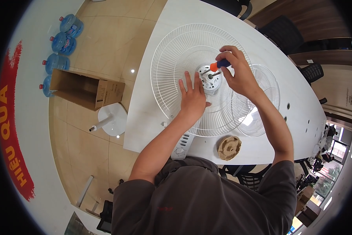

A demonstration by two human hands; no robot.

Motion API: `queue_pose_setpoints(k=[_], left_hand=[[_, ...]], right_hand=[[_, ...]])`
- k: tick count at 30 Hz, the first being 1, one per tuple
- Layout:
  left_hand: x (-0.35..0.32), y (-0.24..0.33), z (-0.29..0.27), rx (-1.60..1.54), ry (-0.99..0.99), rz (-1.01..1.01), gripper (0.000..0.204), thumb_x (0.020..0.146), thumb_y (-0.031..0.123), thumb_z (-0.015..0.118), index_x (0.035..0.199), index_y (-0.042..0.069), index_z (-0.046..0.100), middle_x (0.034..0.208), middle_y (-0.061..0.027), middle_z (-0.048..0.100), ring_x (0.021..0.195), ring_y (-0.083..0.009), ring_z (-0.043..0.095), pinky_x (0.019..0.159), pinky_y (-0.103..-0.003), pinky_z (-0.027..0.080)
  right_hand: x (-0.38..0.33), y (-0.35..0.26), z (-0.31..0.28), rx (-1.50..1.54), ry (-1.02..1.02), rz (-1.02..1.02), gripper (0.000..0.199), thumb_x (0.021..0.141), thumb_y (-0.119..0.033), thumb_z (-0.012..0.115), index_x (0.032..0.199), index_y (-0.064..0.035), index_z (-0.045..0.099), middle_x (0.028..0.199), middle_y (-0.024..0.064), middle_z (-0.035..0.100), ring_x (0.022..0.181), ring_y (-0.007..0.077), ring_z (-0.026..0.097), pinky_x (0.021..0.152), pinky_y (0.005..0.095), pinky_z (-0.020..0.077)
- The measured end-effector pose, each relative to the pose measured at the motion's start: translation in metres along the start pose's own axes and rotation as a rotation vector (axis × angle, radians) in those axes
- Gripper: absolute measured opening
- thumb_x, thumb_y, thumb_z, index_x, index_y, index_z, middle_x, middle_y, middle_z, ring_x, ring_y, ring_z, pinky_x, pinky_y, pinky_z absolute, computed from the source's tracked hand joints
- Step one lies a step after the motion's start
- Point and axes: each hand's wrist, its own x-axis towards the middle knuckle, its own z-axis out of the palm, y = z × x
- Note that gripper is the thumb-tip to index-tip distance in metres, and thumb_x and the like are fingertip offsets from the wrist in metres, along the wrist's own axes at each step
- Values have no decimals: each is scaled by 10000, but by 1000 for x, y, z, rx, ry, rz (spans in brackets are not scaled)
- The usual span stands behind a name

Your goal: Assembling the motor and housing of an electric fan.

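Observation:
A white wire fan guard (pixel 172 58) lies flat on the long white table (pixel 144 117), with a round white hub (pixel 209 76) at its centre. My left hand (pixel 192 98) rests flat on the guard just below the hub, fingers spread. My right hand (pixel 238 72) grips a screwdriver with a blue and orange handle (pixel 219 65), its tip pointing down at the hub. A second white wire guard (pixel 262 102) lies partly under the first, to the right.
A brown pulp packing piece (pixel 228 147) sits near the table's front edge. A white fan control housing (pixel 182 145) pokes out at the edge. On the floor to the left are an open cardboard box (pixel 85 90), a round white fan base (pixel 111 119) and several blue water jugs (pixel 62 43). Black chairs (pixel 281 35) stand beyond the table.

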Motion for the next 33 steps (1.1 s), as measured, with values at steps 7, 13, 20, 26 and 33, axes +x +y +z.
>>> queue_pose_setpoints(k=[7,13,20,26,33], left_hand=[[-1,-1,0,-1,7,-6,1009,782,472,771,1443,-161,347,1599,-272,180,1464,-566,32,1131,-731,91],[0,0,-1,10,-6,-4,1013,782,481,766,1442,-163,348,1599,-273,185,1463,-568,46,1131,-730,90],[-1,0,2,6,28,5,1010,770,479,776,1435,-161,364,1596,-272,194,1465,-565,44,1130,-733,89],[-1,-1,2,8,33,-3,1014,758,479,784,1432,-157,374,1596,-272,197,1465,-564,45,1127,-736,97],[0,1,1,-2,31,4,1007,762,473,784,1432,-157,374,1595,-273,198,1466,-562,47,1130,-732,88]], right_hand=[[0,-8,4,11,116,134,358,823,-19,711,1153,-12,573,1151,168,596,1053,337,629,893,379,531],[0,-10,0,67,126,-45,341,813,18,697,1126,-1,562,1136,182,608,1026,333,642,873,389,535],[3,-3,-4,122,80,-126,240,809,34,677,1027,4,580,1091,171,620,953,303,645,850,392,521],[5,-10,2,206,141,124,235,743,82,626,957,-1,578,1059,164,635,921,280,636,831,378,525],[-3,-2,10,224,320,-148,301,817,-42,716,1076,6,570,1064,160,599,870,287,646,788,364,532]])
